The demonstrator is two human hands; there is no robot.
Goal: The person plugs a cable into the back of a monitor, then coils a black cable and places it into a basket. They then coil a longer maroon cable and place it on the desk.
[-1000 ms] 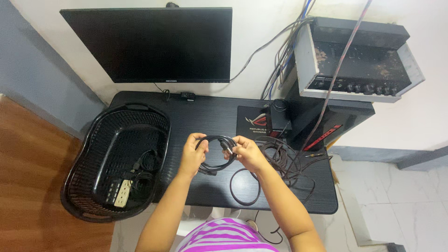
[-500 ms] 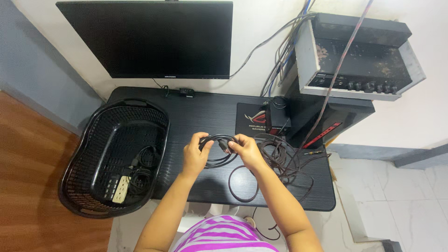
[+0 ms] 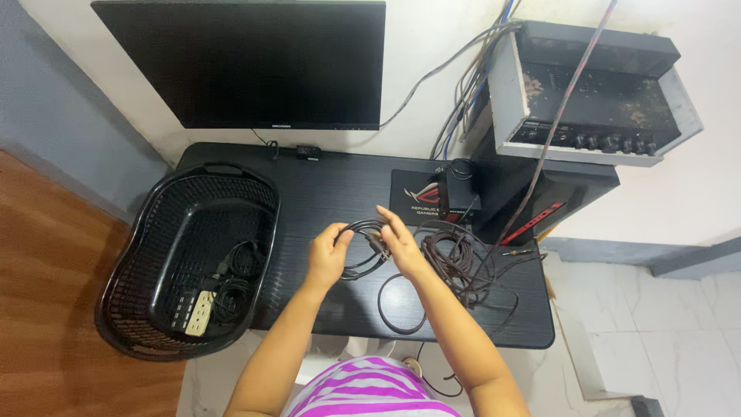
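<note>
While the thin black cable coil [image 3: 361,247] hangs just above the middle of the black wood-grain worktop [image 3: 340,189], both hands are on it. The left hand [image 3: 327,257] is curled round the coil's left side, fingers closed over the bundled loops. The right hand [image 3: 401,243] touches the right side with thumb and lower fingers at the loose plug end, while its upper fingers are stretched out and open; whether that pinch is firm, I cannot tell.

Handling, judged: the coil looks light, limp and smooth-jacketed, so the loops are likely to spring apart or slide if held at one strand only. Best hold is across all loops together, at the side, with the plug end kept under a thumb.

Surroundings: a tangled heap of dark brown cable [image 3: 455,262] lies just right of the right hand, toward the right edge of the worktop, one loop trailing to the front edge. A black perforated plastic basket [image 3: 154,232] sits on the left edge, holding a pale power strip [image 3: 194,309] and black leads. A dark flat monitor [image 3: 247,62] is at the rear wall; a black tower case [image 3: 540,197] stands at the rear right corner. The floor is wood at the left, pale tile at the right.
</note>
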